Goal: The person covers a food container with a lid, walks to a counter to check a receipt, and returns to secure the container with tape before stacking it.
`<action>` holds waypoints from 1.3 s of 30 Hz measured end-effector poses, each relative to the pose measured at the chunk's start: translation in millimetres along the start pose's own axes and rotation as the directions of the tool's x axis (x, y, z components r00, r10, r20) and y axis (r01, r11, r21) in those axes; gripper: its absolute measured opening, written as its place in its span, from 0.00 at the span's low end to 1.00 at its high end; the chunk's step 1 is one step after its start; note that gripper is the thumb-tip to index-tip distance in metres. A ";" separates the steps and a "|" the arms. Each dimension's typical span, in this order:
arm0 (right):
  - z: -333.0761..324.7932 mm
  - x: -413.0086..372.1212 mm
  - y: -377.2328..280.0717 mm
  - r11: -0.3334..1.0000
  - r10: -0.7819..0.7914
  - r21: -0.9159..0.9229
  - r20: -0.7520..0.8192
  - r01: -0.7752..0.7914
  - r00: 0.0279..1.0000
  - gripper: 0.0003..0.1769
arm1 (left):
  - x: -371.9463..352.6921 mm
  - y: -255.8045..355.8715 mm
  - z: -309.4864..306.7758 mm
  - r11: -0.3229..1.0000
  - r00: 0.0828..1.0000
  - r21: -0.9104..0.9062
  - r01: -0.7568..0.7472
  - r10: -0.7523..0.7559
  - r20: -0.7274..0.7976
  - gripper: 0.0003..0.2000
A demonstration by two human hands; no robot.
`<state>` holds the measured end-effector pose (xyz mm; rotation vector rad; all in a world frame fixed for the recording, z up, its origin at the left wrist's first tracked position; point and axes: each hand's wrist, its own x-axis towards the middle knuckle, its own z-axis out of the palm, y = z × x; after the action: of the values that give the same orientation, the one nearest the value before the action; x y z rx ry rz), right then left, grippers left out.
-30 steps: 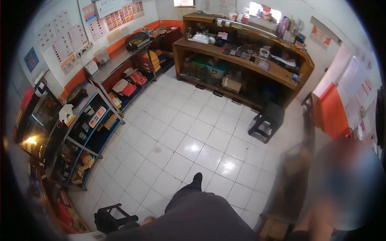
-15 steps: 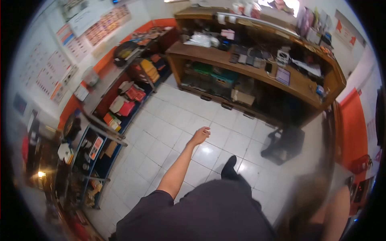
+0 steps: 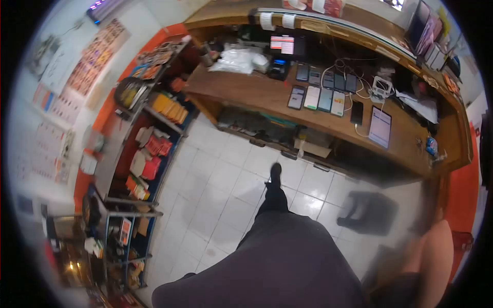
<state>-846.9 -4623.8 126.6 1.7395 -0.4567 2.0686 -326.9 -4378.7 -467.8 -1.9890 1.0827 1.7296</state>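
Toward one o'clock, counter (image 3: 231,86) and phones (image 3: 325,99) nearer. Left hand gone, right hand unseen: no handling shows, can't tell grips.

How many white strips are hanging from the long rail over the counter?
2. One white strip hangs near the left end of the rail; the second strip is just to its right, above the lit screen. I see no others there.
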 end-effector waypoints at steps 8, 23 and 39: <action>174.6 14.9 228.9 0.906 -0.397 -0.204 -0.112 0.370 0.911 0.17 | 292.4 339.3 -300.3 0.870 0.798 0.370 -0.325 0.462 -0.387 0.21; 346.3 -162.2 495.9 0.573 0.798 -0.639 0.292 -0.513 0.527 0.12 | 50.2 1053.1 -670.0 0.203 0.071 0.098 -0.974 0.690 -0.720 0.20; 474.4 -234.3 620.8 -0.019 0.823 -0.046 0.567 -0.999 -0.041 0.24 | -4.0 1006.6 -648.1 0.000 0.057 -0.126 -0.992 0.894 -0.444 0.13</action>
<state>-715.5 -5415.7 -18.4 2.5513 -2.1920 2.6284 -558.8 -5479.6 -58.6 -1.5730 2.9821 2.4525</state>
